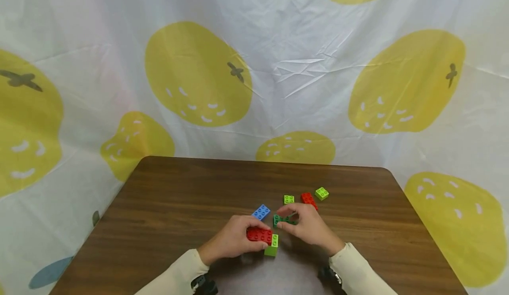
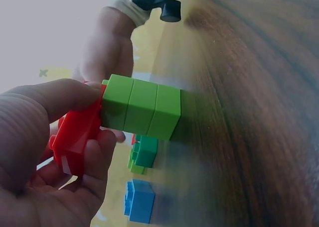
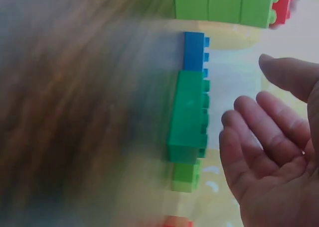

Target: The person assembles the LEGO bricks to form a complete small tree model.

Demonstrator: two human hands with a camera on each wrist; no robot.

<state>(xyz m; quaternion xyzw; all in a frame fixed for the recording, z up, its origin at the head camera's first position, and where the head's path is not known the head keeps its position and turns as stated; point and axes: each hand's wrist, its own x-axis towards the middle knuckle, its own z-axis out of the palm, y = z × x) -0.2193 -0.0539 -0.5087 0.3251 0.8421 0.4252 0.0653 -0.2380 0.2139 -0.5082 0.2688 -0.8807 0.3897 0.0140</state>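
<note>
My left hand point(image 1: 234, 240) grips a red toy building brick point(image 1: 259, 235) between thumb and fingers. The brick sits across the top of a lime-green stack point(image 2: 141, 106), three bricks high, that stands on the table; its red end juts out to the left. To the right, my right hand point(image 1: 309, 227) hovers over a dark green brick point(image 3: 187, 116), thumb and fingers spread apart with nothing between them. In the right wrist view its fingertips are clear of the studs. A blue brick point(image 1: 260, 212) lies just beyond the left hand.
Farther back on the brown wooden table point(image 1: 191, 189) lie a lime-green brick point(image 1: 289, 199), a second red brick point(image 1: 308, 200) and another lime-green brick point(image 1: 322, 193). A lemon-print curtain point(image 1: 278, 100) hangs behind the table's far edge.
</note>
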